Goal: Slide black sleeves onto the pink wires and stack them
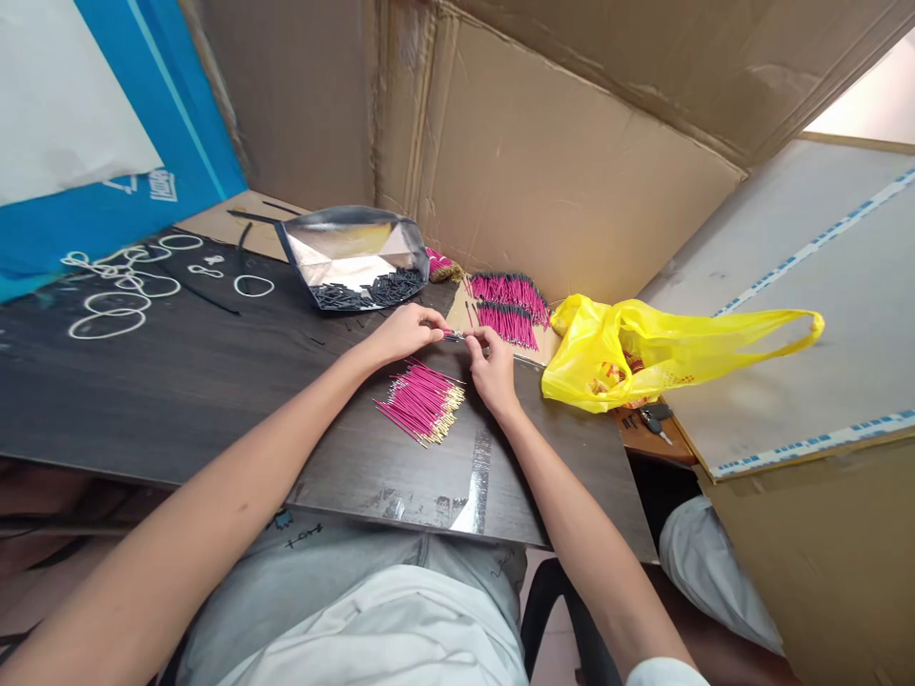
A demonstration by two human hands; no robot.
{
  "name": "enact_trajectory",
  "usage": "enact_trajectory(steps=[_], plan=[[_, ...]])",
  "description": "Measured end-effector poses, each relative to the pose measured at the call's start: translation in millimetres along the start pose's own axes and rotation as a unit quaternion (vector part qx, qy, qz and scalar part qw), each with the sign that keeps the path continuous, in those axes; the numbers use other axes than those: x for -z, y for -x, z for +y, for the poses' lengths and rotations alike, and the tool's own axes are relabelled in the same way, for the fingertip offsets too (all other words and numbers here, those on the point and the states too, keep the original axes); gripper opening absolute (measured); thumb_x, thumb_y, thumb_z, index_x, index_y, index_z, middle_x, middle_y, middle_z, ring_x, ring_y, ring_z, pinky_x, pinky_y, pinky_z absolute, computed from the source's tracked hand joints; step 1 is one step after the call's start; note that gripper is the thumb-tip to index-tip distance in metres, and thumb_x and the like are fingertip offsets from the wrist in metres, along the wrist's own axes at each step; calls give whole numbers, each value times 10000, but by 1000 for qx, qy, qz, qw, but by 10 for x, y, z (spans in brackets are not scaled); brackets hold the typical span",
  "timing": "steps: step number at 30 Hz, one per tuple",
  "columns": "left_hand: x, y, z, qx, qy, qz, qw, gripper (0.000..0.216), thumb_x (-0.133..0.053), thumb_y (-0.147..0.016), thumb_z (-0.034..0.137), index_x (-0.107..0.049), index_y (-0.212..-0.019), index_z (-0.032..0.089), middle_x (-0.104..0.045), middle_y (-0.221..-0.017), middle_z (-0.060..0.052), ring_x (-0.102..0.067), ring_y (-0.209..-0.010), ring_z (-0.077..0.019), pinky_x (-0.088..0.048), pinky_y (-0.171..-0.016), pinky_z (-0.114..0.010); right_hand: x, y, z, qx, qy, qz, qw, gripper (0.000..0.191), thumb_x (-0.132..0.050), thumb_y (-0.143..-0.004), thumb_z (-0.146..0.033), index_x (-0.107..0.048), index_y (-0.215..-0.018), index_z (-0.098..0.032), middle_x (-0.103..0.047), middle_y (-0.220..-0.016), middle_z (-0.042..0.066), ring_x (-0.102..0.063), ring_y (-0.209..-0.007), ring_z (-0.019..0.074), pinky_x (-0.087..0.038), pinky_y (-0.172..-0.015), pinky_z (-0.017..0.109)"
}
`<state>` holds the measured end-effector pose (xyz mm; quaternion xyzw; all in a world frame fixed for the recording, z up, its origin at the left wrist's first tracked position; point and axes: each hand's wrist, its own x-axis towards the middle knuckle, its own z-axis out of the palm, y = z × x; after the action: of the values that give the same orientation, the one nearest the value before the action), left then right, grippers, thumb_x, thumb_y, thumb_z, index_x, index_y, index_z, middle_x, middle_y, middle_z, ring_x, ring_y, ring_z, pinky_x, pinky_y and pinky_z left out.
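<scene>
My left hand point(409, 332) is closed in a pinch on a thin magenta wire point(448, 333), above the dark tabletop. Facing it, my right hand point(492, 367) pinches at the wire's other side; the small piece between those fingertips is too tiny to name. Just below both hands lies a loose pile of magenta wires point(418, 400) with gold-coloured ends. Behind my left hand an open foil-lined bag point(343, 233) leans over, with many short black tubes point(396, 286) inside. Beyond my right hand, magenta wires with black ends point(511, 319) lie in rows on cardboard.
White elastic loops point(118, 314) and a black strip lie at the left of the table point(178, 400). A yellow plastic bag point(593, 353) sits at the right, with keys point(654, 419) beside it. Cardboard walls point(543, 162) stand behind. Another person's clothed leg point(715, 562) shows at lower right.
</scene>
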<state>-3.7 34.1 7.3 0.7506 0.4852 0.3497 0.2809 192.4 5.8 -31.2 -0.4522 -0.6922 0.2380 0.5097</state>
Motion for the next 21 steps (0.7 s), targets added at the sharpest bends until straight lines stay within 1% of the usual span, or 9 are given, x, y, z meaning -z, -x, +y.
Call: enact_trajectory(steps=[7, 10, 14, 18, 21], plan=[[1, 12, 40, -6, -1, -11, 1000, 209, -663, -755, 282, -813, -853, 173, -779, -824, -54, -646, -751, -205, -465, -732, -313, 9, -5, -12, 7, 6, -7, 1000, 136, -545, -971, -301, -648, -950, -214, -731, -974, 58, -660, -921, 207, -506, -898, 358], [0, 30, 65, -5, -10, -16, 1000, 190, -663, -752, 240, -819, -840, 175, -764, -786, -52, -637, -732, -202, -480, -761, -316, -1, 6, -19, 14, 5, -7, 1000, 85, -581, -947, -262, -642, -991, -220, -733, -985, 59, -668, -912, 205, -521, -889, 359], [-3, 59, 111, -13, -28, -19, 999, 196, -660, -766, 235, -820, -853, 161, -737, -748, -53, -622, -710, -202, -481, -757, -316, 9, 24, -30, 12, 13, -14, 1000, 191, -610, -940, -234, -619, -1131, -244, -740, -945, 37, -686, -862, 201, -535, -853, 363], [-10, 65, 108, -30, -45, -22, 998, 226, -644, -788, 273, -817, -881, 161, -753, -822, -66, -618, -727, -198, -475, -739, -309, 59, 18, -33, 13, 28, -19, 999, 198, -617, -954, -250, -621, -1152, -263, -755, -943, 34, -704, -868, 215, -547, -858, 386], [-10, 56, 77, -31, -43, -30, 998, 244, -641, -788, 290, -815, -902, 162, -763, -858, -67, -632, -752, -200, -475, -737, -305, 82, 4, -29, 41, 56, -38, 997, 215, -592, -964, -225, -622, -1171, -274, -761, -977, 41, -703, -916, 229, -539, -898, 405]])
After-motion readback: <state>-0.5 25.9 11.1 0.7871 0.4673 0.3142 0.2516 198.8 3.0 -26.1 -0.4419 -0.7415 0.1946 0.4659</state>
